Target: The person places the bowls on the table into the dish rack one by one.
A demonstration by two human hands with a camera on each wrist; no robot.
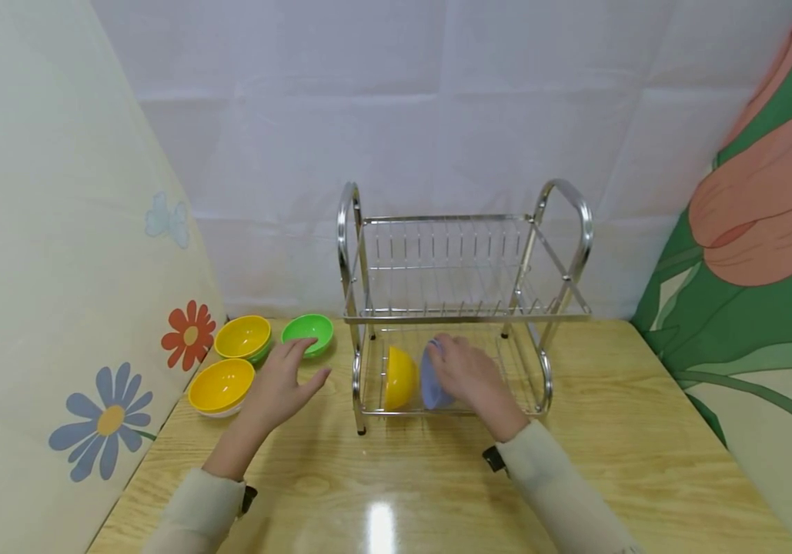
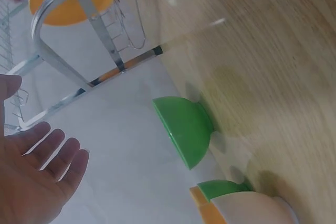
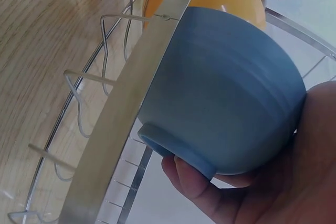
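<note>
My right hand [image 1: 468, 373] grips a blue bowl [image 3: 226, 87], its fingers curled about the foot and side. The bowl stands on edge in the lower tier of a metal dish rack [image 1: 468, 317]. Just left of it, a yellow bowl [image 1: 401, 377] also stands on edge in that tier. My left hand [image 1: 286, 388] is raised over the table left of the rack, fingers spread and holding nothing. Close beyond its fingertips sits a green bowl [image 1: 309, 332], which appears on its own in the left wrist view too.
At the table's left edge, a yellow bowl [image 1: 243, 336] rests in a green one. In front of it another yellow bowl [image 1: 221, 385] is stacked in a white bowl [image 2: 252, 208]. The rack's upper tier overhangs the lower one. A white cloth [image 1: 396, 115] hangs behind the table.
</note>
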